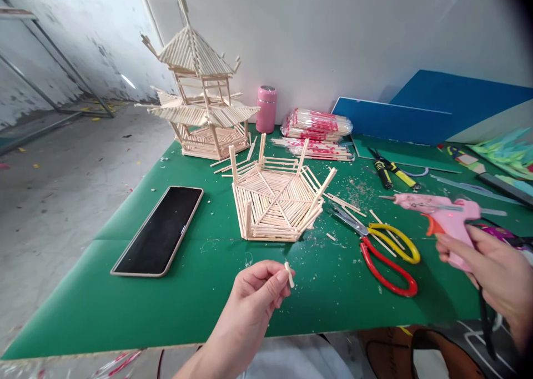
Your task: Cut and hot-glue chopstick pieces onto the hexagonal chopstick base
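Note:
Between thumb and forefinger, my left hand [262, 287] pinches a short piece of wooden stick [289, 275] above the front of the table. My right hand [491, 262] is wrapped round the handle of a pink hot glue gun [447, 209], whose nozzle points left. Beyond my left hand stands a six-sided stick base [275, 201] with a low railing and upright posts at its corners. Scissors [370, 240] with one red and one yellow handle lie open between the base and the glue gun.
A finished-looking stick pagoda [200, 95] stands at the back left. A phone [160, 232] lies at the left. Behind are a pink bottle [266, 109], bagged sticks [316, 126] and pliers [391, 170]. Loose sticks and scraps dot the green table [166, 312].

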A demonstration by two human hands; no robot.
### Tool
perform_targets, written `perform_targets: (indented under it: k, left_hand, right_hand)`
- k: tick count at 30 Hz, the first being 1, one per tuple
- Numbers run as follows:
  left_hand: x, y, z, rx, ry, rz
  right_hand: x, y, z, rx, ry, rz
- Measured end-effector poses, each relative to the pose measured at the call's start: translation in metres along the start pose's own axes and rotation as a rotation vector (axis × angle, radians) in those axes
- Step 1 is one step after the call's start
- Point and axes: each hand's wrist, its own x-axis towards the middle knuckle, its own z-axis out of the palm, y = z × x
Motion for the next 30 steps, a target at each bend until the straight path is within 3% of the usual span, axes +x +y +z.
perform_targets:
  k: [4, 8, 12, 16, 18, 20, 22, 26, 30]
  left_hand:
    - [-0.005, 0.002, 0.002, 0.072, 0.079, 0.04]
    - [-0.006, 0.001, -0.001, 0.164, 0.126, 0.108]
    - [0.0, -0.002, -0.006, 0.227, 0.131, 0.158]
    - [0.004, -0.005, -0.005, 0.26, 0.137, 0.177]
    - [0.005, -0.006, -0.004, 0.26, 0.143, 0.186]
    - [0.005, -0.006, -0.003, 0.26, 0.153, 0.201]
    - [0.003, -0.006, -0.003, 0.268, 0.164, 0.218]
    - [0.0, -0.008, -0.008, 0.306, 0.178, 0.265]
    - [0.0, -0.01, -0.012, 0.347, 0.186, 0.328]
  right_hand:
    - [0.048, 0.013, 0.009, -0.12, -0.041, 0.015]
    - [0.065, 0.019, 0.018, -0.283, -0.084, -0.02]
    - [0.056, 0.009, 0.016, -0.426, 0.006, -0.153]
    - [0.019, -0.022, 0.026, -0.396, 0.041, -0.39]
    - [-0.006, -0.042, 0.042, -0.317, -0.092, -0.534]
    - [-0.029, -0.063, 0.061, -0.213, -0.331, -0.793]
    - [-0.046, -0.079, 0.08, -0.198, -0.511, -0.918]
    - [-0.056, -0.098, 0.111, -0.251, -0.591, -1.126]
    - [-0.054, -0.106, 0.126, -0.248, -0.675, -1.178]
